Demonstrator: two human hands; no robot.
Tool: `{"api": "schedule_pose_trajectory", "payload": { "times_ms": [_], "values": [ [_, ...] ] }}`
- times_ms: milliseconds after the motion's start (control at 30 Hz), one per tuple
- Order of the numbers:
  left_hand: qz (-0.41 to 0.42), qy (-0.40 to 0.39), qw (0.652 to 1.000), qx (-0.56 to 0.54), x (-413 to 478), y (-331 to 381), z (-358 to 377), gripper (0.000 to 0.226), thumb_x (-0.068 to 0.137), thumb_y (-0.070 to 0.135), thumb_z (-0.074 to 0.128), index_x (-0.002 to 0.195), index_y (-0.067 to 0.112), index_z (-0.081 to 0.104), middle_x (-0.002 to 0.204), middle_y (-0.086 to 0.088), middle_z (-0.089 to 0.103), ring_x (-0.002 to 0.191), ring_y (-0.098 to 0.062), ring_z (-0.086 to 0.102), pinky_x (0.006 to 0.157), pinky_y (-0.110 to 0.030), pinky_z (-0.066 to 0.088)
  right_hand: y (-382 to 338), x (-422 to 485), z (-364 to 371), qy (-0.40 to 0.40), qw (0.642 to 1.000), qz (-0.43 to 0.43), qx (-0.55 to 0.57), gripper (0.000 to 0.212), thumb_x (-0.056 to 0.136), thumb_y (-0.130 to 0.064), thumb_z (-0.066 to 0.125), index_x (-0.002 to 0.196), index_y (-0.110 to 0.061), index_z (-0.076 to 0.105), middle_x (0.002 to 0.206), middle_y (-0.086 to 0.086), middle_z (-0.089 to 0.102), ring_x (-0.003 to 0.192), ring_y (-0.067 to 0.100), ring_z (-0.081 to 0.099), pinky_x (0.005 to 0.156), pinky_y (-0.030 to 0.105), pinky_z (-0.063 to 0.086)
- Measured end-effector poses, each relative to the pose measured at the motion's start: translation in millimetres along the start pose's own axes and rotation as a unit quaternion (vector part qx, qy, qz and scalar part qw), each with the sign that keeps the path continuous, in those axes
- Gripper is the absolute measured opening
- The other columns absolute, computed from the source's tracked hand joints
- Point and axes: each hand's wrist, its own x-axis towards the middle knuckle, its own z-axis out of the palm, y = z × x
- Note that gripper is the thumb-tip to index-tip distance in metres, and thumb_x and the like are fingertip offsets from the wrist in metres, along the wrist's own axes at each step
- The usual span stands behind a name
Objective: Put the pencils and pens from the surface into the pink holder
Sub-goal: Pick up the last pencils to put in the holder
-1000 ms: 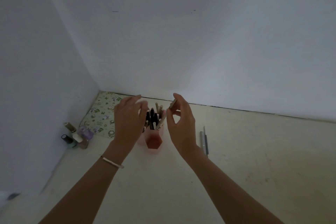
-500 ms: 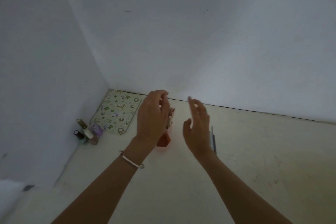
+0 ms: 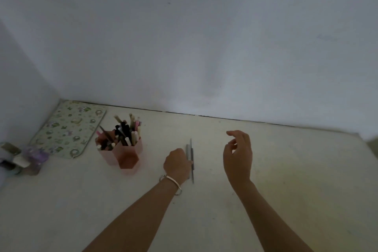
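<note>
The pink holder [image 3: 122,154] stands on the pale surface at the left, packed with several pens and pencils [image 3: 125,132] that stick up out of it. Two thin grey pens [image 3: 191,149] lie side by side on the surface to its right. My left hand [image 3: 177,163], with a bracelet at the wrist, rests on the surface with its fingertips against the two pens; the frame does not show whether they are gripped. My right hand [image 3: 238,154] hovers further right, fingers loosely curled and apart, holding nothing.
A patterned green mat [image 3: 69,129] lies in the back-left corner. Several small bottles [image 3: 22,159] stand at the left edge by the side wall. A white wall [image 3: 204,47] bounds the surface behind.
Both hands have left the holder. The right hand let go of the pen it held over the holder and moved right. The left hand moved right, down onto the two grey pens.
</note>
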Motion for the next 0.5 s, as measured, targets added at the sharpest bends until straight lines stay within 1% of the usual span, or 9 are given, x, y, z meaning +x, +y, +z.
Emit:
{"api": "schedule_pose_trajectory", "payload": {
  "times_ms": [100, 167, 200, 267, 333, 400, 433, 500],
  "values": [
    [0.020, 0.017, 1.000, 0.013, 4.1, 2.5, 5.4, 0.025, 0.086, 0.026, 0.062, 0.105, 0.009, 0.061, 0.113, -0.011, 0.066, 0.103, -0.029, 0.065, 0.082, -0.033, 0.052, 9.5, -6.7, 0.7, -0.009, 1.000, 0.014, -0.006, 0.036, 0.081, 0.013, 0.051, 0.101, -0.013, 0.065, 0.108, -0.002, 0.057, 0.078, -0.001, 0.053, 0.063, 0.006, 0.041],
    [0.018, 0.019, 1.000, 0.005, 5.4, 3.3, 4.5, 0.025, 0.083, 0.024, 0.062, 0.103, 0.008, 0.063, 0.109, -0.011, 0.067, 0.099, -0.029, 0.066, 0.078, -0.032, 0.052, 11.5, -11.2, 5.4, -0.023, 1.000, 0.019, -0.004, 0.035, 0.080, 0.012, 0.051, 0.100, -0.013, 0.065, 0.106, -0.004, 0.057, 0.080, -0.005, 0.054, 0.062, 0.006, 0.041],
    [0.012, 0.024, 1.000, -0.016, 6.5, 3.8, 0.4, 0.026, 0.081, 0.026, 0.064, 0.101, 0.008, 0.064, 0.106, -0.011, 0.068, 0.096, -0.029, 0.067, 0.075, -0.031, 0.052, 11.1, -12.0, 8.7, -0.031, 0.999, 0.020, -0.001, 0.036, 0.080, 0.012, 0.051, 0.100, -0.014, 0.065, 0.105, -0.004, 0.058, 0.082, -0.005, 0.055, 0.063, 0.006, 0.041],
    [0.012, 0.054, 0.994, -0.096, 8.8, 7.4, -16.0, 0.023, 0.078, 0.028, 0.068, 0.094, 0.012, 0.064, 0.094, -0.008, 0.070, 0.085, -0.027, 0.069, 0.068, -0.028, 0.051, 8.4, -10.9, 17.5, -0.056, 0.998, 0.027, 0.002, 0.036, 0.080, 0.010, 0.051, 0.103, -0.014, 0.065, 0.104, -0.005, 0.059, 0.083, -0.001, 0.057, 0.066, 0.005, 0.042],
    [0.046, 0.101, 0.976, -0.185, 9.3, 14.0, -41.5, 0.019, 0.076, 0.026, 0.071, 0.086, 0.016, 0.059, 0.083, 0.000, 0.068, 0.073, -0.019, 0.067, 0.059, -0.024, 0.048, 3.5, -8.9, 31.1, -0.106, 0.993, 0.046, -0.007, 0.035, 0.083, 0.007, 0.052, 0.109, -0.013, 0.064, 0.106, -0.002, 0.062, 0.088, 0.004, 0.058, 0.075, 0.009, 0.044],
    [0.103, 0.147, 0.949, -0.258, 5.5, 21.9, -71.9, 0.021, 0.076, 0.021, 0.072, 0.088, 0.020, 0.055, 0.078, 0.006, 0.065, 0.064, -0.007, 0.063, 0.051, -0.012, 0.043, -1.4, -8.5, 46.9, -0.166, 0.982, 0.088, -0.032, 0.033, 0.087, 0.001, 0.053, 0.116, -0.013, 0.061, 0.113, 0.002, 0.061, 0.098, 0.014, 0.058, 0.083, 0.022, 0.048],
    [0.132, 0.165, 0.932, -0.295, 1.8, 24.6, -87.8, 0.025, 0.077, 0.017, 0.073, 0.092, 0.021, 0.053, 0.078, 0.008, 0.064, 0.062, -0.002, 0.062, 0.048, -0.007, 0.043, -3.2, -8.6, 54.6, -0.188, 0.975, 0.110, -0.049, 0.033, 0.089, -0.002, 0.053, 0.119, -0.013, 0.059, 0.116, 0.004, 0.059, 0.103, 0.018, 0.057, 0.086, 0.026, 0.049],
    [0.186, 0.195, 0.896, -0.353, -7.5, 26.6, -119.8, 0.042, 0.079, 0.011, 0.071, 0.113, 0.024, 0.049, 0.080, 0.008, 0.064, 0.061, 0.003, 0.064, 0.049, -0.006, 0.047, -3.5, -10.2, 66.9, -0.219, 0.962, 0.129, -0.103, 0.032, 0.092, -0.010, 0.052, 0.125, -0.012, 0.053, 0.120, 0.009, 0.055, 0.110, 0.024, 0.053, 0.091, 0.033, 0.048]
  ]
}}
